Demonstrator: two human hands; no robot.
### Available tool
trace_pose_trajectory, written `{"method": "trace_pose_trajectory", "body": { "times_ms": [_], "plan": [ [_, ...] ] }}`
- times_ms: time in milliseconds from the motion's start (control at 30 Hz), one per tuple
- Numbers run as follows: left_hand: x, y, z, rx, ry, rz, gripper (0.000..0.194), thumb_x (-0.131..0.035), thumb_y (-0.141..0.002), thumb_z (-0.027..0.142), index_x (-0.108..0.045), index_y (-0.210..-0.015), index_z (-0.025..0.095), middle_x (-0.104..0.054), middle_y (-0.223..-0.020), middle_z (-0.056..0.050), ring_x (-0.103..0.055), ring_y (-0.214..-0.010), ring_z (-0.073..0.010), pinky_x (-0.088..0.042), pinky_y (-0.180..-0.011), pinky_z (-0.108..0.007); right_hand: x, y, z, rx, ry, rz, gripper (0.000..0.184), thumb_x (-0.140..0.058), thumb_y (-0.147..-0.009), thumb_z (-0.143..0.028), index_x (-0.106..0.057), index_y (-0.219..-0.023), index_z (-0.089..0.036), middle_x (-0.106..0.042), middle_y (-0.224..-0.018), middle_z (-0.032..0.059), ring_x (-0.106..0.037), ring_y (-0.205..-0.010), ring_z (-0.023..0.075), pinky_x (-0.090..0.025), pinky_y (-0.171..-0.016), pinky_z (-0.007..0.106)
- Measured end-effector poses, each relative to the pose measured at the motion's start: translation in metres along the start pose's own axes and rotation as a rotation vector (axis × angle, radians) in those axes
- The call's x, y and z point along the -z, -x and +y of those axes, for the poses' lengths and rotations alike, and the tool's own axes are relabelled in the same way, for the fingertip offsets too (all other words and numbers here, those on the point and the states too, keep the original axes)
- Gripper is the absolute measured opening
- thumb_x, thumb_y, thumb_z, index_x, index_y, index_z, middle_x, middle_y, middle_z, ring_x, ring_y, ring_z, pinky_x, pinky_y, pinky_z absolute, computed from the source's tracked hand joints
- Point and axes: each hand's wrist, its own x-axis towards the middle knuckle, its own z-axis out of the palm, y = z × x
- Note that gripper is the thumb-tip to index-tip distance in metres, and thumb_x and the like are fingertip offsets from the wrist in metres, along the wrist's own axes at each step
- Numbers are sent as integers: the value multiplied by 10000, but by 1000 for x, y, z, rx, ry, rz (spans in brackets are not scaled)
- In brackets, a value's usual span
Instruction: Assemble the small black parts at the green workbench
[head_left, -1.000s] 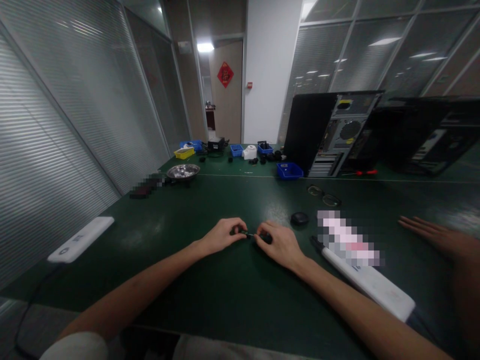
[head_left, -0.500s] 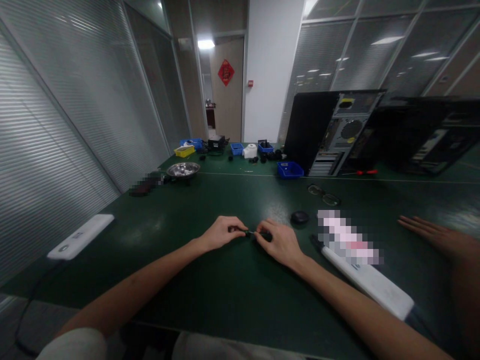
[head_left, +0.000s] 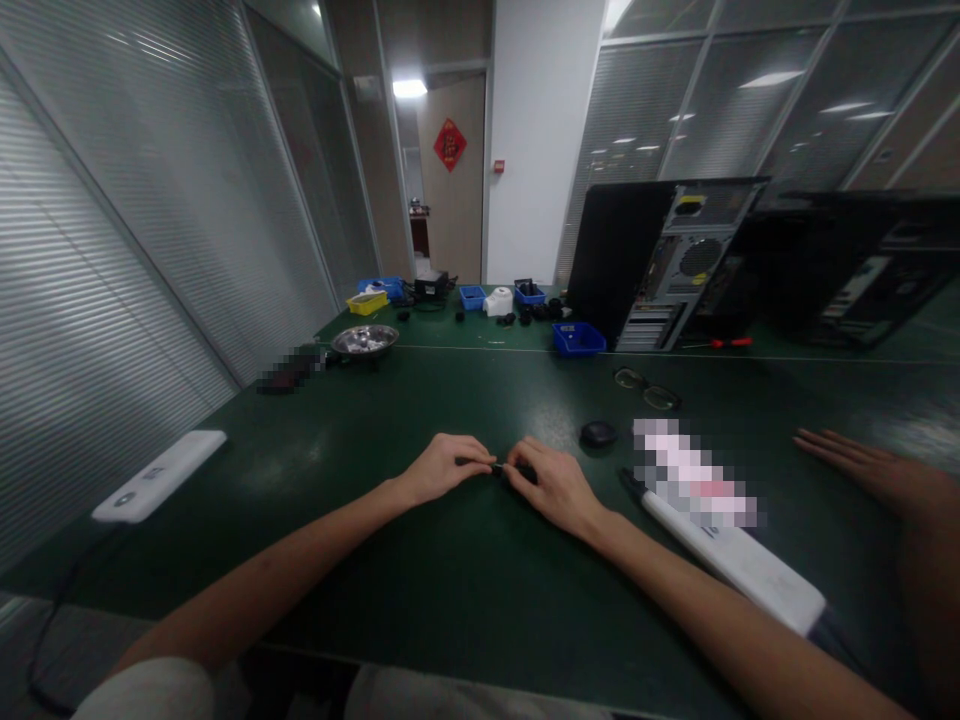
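My left hand (head_left: 448,468) is over the green tabletop in the middle of the head view, its thumb and fingers pinched on a small dark part (head_left: 497,468). Close at its right, almost fingertip to fingertip, is my right hand (head_left: 551,480). It is closed around a short, dark, slim thing (head_left: 528,472), mostly covered by the fingers. The inner end of that thing meets the small dark part in the gap between my hands. Both pieces are too small and dark to name.
Right of my hands are a black mouse (head_left: 598,433), eyeglasses (head_left: 646,388) and a white power bank-like block (head_left: 750,560). Another person's hand (head_left: 855,460) rests at far right. A metal bowl (head_left: 365,341), blue bin (head_left: 579,340) and computer case (head_left: 660,265) stand farther back.
My right hand has shifted slightly left, narrowing the gap between my fingertips. The shiny bit seen between them before is now mostly hidden. Both hands keep their hold.
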Motion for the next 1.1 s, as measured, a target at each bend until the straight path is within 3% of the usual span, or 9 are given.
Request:
{"method": "trace_pose_trajectory", "body": {
  "times_ms": [333, 600, 767, 1000, 1100],
  "plan": [
    [0, -2, 3, -50, -47, -53, 233, -604, -971, 303, -747, -1134, 217, -699, -1103, -68, -644, -1023, -180, -498, -940, -334, -3, 0, 1, 22, -16, 4, 200, -509, -995, -393, -629, -969, -235, -641, -941, 1, -569, -741, 134, -358, -661, 254],
    [3, 1, 9, -44, -363, -86, 415, -523, -986, 229, -588, -1390, 300, -594, -1144, -80, -551, -1040, -210, -468, -888, -343, -1, -1, 3, -59, 47, 82, 190, -511, -991, -385, -620, -946, -236, -644, -942, 2, -597, -773, 143, -373, -664, 259],
    [2, -1, 11, -63, -515, -159, 476, -510, -962, 199, -560, -1421, 316, -552, -1110, -87, -519, -1009, -232, -446, -870, -361, -1, 0, 1, -77, 216, 23, 182, -526, -979, -387, -648, -975, -252, -651, -969, 17, -597, -715, 144, -326, -594, 275],
    [9, 1, 14, -38, -421, -174, 496, -503, -966, 194, -507, -1456, 271, -580, -1161, -94, -533, -1040, -233, -457, -907, -374, 10, 1, 9, -158, 295, 43, 166, -553, -957, -383, -657, -926, -258, -653, -945, 15, -616, -748, 161, -309, -592, 274],
    [11, 1, 16, -44, -313, -168, 416, -515, -976, 190, -562, -1385, 248, -604, -1198, -88, -552, -1090, -219, -465, -948, -368, 12, 1, 14, -199, 313, 69, 184, -545, -962, -393, -655, -919, -252, -657, -938, 21, -623, -767, 173, -303, -592, 280]
  ]
}}
